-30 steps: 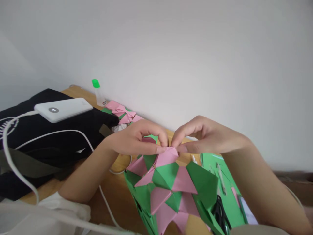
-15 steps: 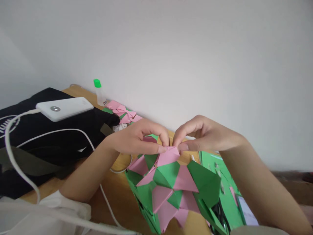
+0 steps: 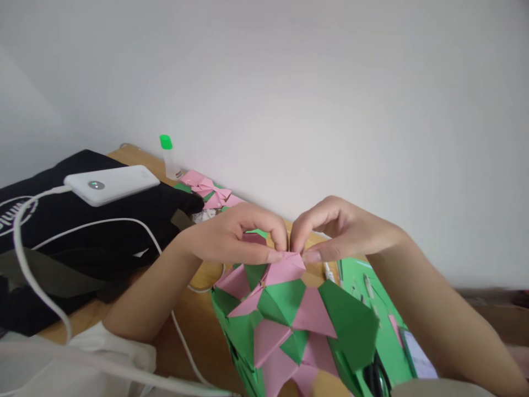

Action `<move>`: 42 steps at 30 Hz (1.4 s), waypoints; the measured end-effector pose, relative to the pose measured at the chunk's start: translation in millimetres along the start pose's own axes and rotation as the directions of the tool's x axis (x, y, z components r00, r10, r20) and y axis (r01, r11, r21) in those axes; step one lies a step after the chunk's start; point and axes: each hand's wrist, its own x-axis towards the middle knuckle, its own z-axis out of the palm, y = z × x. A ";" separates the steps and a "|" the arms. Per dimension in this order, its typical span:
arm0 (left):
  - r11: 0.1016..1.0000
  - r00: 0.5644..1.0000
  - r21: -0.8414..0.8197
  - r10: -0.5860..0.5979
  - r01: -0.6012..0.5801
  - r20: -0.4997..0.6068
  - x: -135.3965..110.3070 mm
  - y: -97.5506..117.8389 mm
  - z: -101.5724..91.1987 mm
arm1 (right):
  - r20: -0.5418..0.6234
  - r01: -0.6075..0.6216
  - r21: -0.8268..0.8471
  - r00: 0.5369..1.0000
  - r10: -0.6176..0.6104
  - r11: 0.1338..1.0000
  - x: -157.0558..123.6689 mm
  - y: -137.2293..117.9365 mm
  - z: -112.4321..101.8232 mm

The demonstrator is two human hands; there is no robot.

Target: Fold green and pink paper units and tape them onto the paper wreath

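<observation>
A large folded-paper model of interlocked pink and green pieces stands in front of me, hollow and open toward the top. At its upper edge, my left hand pinches a pink paper flap between thumb and bent fingers. My right hand grips the same flap from the other side, thumb in front and fingertips behind. The fingertips of both hands almost meet there. What the fingers do behind the flap is hidden.
On the left a white power bank with a cable lies on a black bag. A green-capped bottle and more folded paper stand by the wall. Green sheets, a pen and a phone lie right.
Both hands and the pink flap have shifted slightly downward. The model's lower right side has swung a little outward. Both hands keep their pinch.
</observation>
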 end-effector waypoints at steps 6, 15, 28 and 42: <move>0.998 0.999 0.055 -0.030 0.032 -0.042 -0.4 -1.5 -1.4 | -0.078 -0.080 -0.104 0.994 0.072 0.991 -2.2 -7.5 2.6; 0.881 0.961 0.454 0.000 0.131 -0.276 -0.3 -1.7 13.5 | -0.421 -0.399 -0.581 0.893 0.158 0.709 3.9 -29.3 28.0; 0.862 0.952 0.497 0.060 0.102 -0.299 0.8 -5.9 12.1 | -0.481 -0.083 -0.159 0.877 -0.004 0.984 -30.4 -6.9 -2.5; 0.837 0.941 0.543 0.123 0.072 -0.314 3.9 -14.9 11.3 | -0.461 -0.191 0.300 0.829 0.317 0.935 -40.5 46.8 17.6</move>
